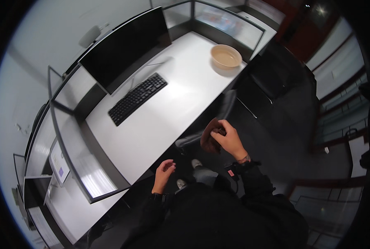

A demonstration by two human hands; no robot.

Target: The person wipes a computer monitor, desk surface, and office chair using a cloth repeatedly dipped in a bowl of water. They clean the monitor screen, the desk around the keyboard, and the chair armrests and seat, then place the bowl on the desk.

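A folded brown cloth (210, 139) is pinched between the thumb and fingers of my right hand (231, 141), held in the air off the front edge of the desk. My left hand (163, 176) hovers lower and to the left, close to the desk's front edge. Its fingers are curled loosely with a gap to the thumb, and nothing shows in them. On the white desk (164, 120), a beige plastic basin (226, 57) sits at the far right end, apart from both hands. The basin appears to hold nothing.
A black keyboard (138, 98) lies on the desk before a large dark monitor (127, 47). Framed glass partitions (75, 145) border the desk. A black chair (226, 108) stands against the front edge, with another dark chair (272, 76) farther right.
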